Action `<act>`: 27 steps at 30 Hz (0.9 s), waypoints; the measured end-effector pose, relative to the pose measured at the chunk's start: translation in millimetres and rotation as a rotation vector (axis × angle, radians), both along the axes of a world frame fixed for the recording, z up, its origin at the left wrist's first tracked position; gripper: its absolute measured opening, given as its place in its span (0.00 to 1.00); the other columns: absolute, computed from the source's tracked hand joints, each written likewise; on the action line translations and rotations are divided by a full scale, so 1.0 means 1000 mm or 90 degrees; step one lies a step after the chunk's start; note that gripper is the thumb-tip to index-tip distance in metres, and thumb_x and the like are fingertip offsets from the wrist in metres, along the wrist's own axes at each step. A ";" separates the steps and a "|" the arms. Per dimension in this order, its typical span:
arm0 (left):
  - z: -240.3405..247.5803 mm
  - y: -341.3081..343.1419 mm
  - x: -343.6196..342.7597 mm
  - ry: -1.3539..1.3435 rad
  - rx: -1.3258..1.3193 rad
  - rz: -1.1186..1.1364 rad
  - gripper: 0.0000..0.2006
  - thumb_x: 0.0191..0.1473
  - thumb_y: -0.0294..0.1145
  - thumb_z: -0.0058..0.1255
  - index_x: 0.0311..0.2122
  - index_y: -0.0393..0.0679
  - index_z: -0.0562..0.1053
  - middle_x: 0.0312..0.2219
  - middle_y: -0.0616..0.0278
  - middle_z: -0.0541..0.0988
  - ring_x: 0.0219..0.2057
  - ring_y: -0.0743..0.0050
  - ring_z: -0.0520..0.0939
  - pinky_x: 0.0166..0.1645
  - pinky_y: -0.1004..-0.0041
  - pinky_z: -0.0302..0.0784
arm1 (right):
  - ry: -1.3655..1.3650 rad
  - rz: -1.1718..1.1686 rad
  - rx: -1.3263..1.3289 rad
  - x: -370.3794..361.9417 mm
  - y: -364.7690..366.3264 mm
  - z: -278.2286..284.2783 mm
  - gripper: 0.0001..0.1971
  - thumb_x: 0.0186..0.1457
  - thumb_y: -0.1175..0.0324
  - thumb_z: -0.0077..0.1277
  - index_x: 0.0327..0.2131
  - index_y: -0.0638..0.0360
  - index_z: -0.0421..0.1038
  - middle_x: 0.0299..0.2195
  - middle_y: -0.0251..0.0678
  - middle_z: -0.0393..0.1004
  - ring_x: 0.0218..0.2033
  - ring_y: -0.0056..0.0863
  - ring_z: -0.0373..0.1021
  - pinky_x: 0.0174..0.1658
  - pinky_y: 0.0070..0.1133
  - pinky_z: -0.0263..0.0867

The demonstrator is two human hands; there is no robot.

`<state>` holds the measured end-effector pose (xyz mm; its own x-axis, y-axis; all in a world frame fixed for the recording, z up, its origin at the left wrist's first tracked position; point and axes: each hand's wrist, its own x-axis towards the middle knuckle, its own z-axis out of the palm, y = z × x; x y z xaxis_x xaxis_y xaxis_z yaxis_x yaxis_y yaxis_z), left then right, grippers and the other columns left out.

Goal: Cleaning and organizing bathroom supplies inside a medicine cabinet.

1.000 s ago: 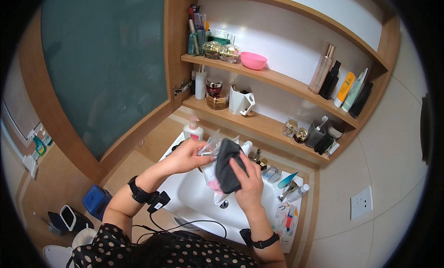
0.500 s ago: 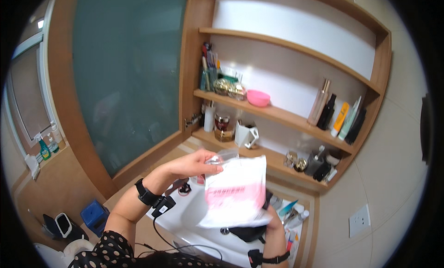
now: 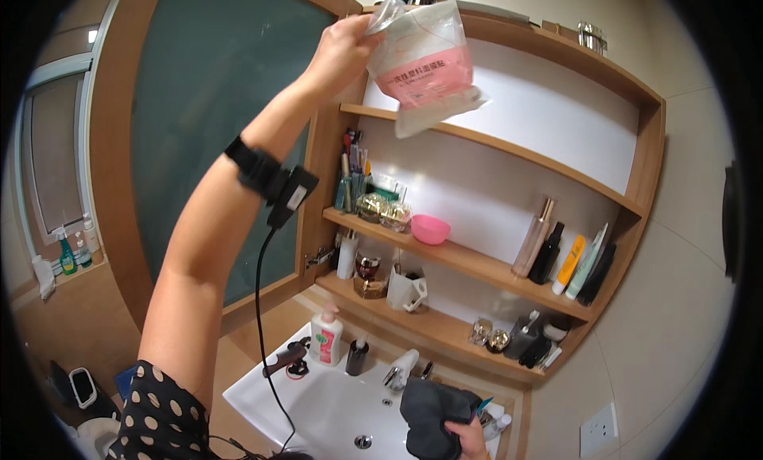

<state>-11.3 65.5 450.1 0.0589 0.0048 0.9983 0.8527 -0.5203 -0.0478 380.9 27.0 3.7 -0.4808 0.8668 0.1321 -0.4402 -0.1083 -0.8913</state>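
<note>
My left hand [image 3: 343,48] is raised to the top of the wall cabinet. Its fingers are closed on the upper corner of a white and pink plastic pouch [image 3: 427,67], which hangs in front of the uppermost shelf. Low at the right, my right hand [image 3: 467,438] grips a dark grey soft bag [image 3: 433,412] over the right side of the white sink [image 3: 330,408]. Only part of that hand shows; the fingers lie on the bag's edge.
The open wooden cabinet [image 3: 477,245] holds a pink bowl [image 3: 430,229], brushes, tubes and jars. Its frosted glass door [image 3: 230,126] stands open at the left. A soap bottle [image 3: 326,337], a dark pump bottle [image 3: 358,357] and a faucet [image 3: 401,369] line the sink's back.
My left hand has lifted the plastic pouch from above the sink up to the cabinet top. The dark grey bag, half hidden before behind the pouch, now shows in my right hand.
</note>
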 end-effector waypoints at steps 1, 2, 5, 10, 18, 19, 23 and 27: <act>0.011 0.011 -0.006 0.062 0.102 0.054 0.08 0.55 0.28 0.50 0.39 0.39 0.74 0.32 0.58 0.75 0.33 0.65 0.78 0.37 0.69 0.72 | -0.018 -0.011 -0.008 -0.001 0.004 0.004 0.32 0.40 0.82 0.51 0.54 0.67 0.59 0.51 0.45 0.68 0.52 0.39 0.66 0.56 0.33 0.61; 0.021 0.019 -0.012 0.062 0.108 0.058 0.08 0.55 0.28 0.50 0.39 0.39 0.74 0.32 0.58 0.75 0.33 0.65 0.78 0.37 0.69 0.72 | -0.032 -0.024 -0.015 0.000 0.004 0.008 0.32 0.40 0.82 0.51 0.54 0.67 0.59 0.51 0.45 0.68 0.52 0.39 0.66 0.56 0.33 0.61; 0.038 0.043 -0.023 0.087 0.161 0.214 0.08 0.52 0.26 0.51 0.38 0.41 0.75 0.34 0.52 0.73 0.35 0.52 0.77 0.39 0.65 0.73 | -0.072 -0.072 -0.022 0.001 0.007 0.021 0.32 0.41 0.82 0.52 0.54 0.67 0.59 0.50 0.45 0.68 0.52 0.38 0.66 0.56 0.32 0.61; 0.049 0.079 -0.038 0.112 0.121 0.337 0.10 0.50 0.21 0.47 0.38 0.45 0.75 0.36 0.52 0.72 0.37 0.50 0.78 0.40 0.62 0.76 | -0.125 -0.138 -0.026 -0.003 0.022 0.049 0.31 0.41 0.81 0.52 0.54 0.67 0.60 0.50 0.44 0.68 0.51 0.38 0.66 0.55 0.32 0.61; 0.043 0.133 -0.051 0.063 0.011 0.327 0.14 0.48 0.19 0.42 0.39 0.42 0.75 0.36 0.50 0.71 0.36 0.48 0.77 0.42 0.61 0.74 | -0.181 -0.192 -0.009 -0.008 0.039 0.075 0.30 0.42 0.81 0.53 0.53 0.68 0.60 0.49 0.44 0.69 0.51 0.36 0.66 0.55 0.31 0.61; 0.042 0.137 -0.054 0.030 -0.009 0.329 0.14 0.48 0.19 0.42 0.39 0.43 0.75 0.35 0.50 0.71 0.36 0.47 0.77 0.42 0.60 0.73 | -0.188 -0.197 -0.005 -0.008 0.041 0.077 0.30 0.42 0.80 0.53 0.53 0.68 0.60 0.49 0.44 0.69 0.51 0.36 0.66 0.55 0.31 0.61; 0.051 0.146 -0.062 -0.055 -0.104 0.273 0.15 0.48 0.24 0.50 0.44 0.44 0.67 0.39 0.44 0.74 0.39 0.43 0.76 0.43 0.56 0.71 | -0.210 -0.212 0.001 -0.009 0.050 0.082 0.29 0.42 0.80 0.53 0.53 0.68 0.61 0.49 0.43 0.69 0.50 0.36 0.66 0.54 0.30 0.61; 0.057 0.162 -0.073 -0.129 -0.056 0.181 0.20 0.47 0.27 0.55 0.45 0.43 0.63 0.38 0.40 0.75 0.42 0.41 0.76 0.44 0.58 0.71 | -0.227 -0.221 0.006 -0.010 0.059 0.087 0.29 0.43 0.80 0.53 0.53 0.68 0.61 0.49 0.43 0.69 0.50 0.35 0.66 0.54 0.30 0.62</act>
